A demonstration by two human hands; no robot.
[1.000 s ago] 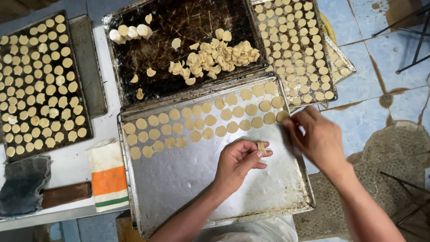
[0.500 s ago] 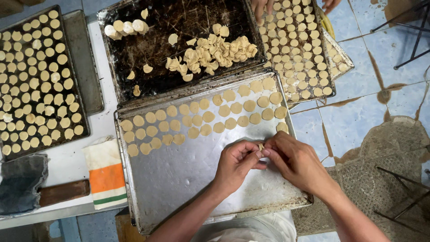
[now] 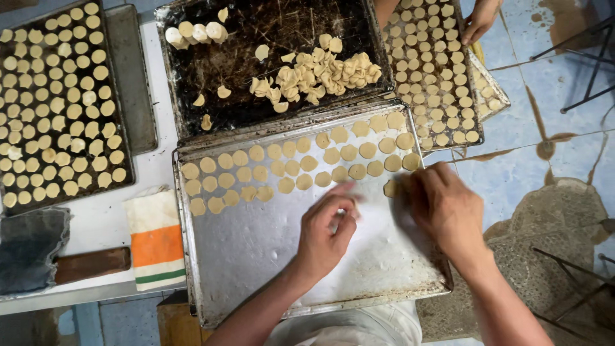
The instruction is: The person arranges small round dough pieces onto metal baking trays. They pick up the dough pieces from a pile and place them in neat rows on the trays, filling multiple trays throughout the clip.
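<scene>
A silver baking tray (image 3: 269,256) lies in front of me with three rows of flat round dough discs (image 3: 301,163) along its far side. My right hand (image 3: 445,211) is at the tray's right edge, its fingertips pinched on a dough disc (image 3: 390,188) laid at the right end of the rows. My left hand (image 3: 327,234) hovers over the bare middle of the tray, fingers apart and blurred, holding nothing.
Behind it a dark scorched tray (image 3: 269,25) holds a heap of cut dough pieces (image 3: 314,74) and a few dough logs (image 3: 195,32). Trays full of discs sit far left (image 3: 54,102) and far right (image 3: 435,77); another person's hand (image 3: 480,19) touches the right one. A striped cloth (image 3: 154,240) lies left.
My hands were together, shaping a piece of dough over the tray. They have parted: the right carried the disc to the row's right end, and the left moved away, empty.
</scene>
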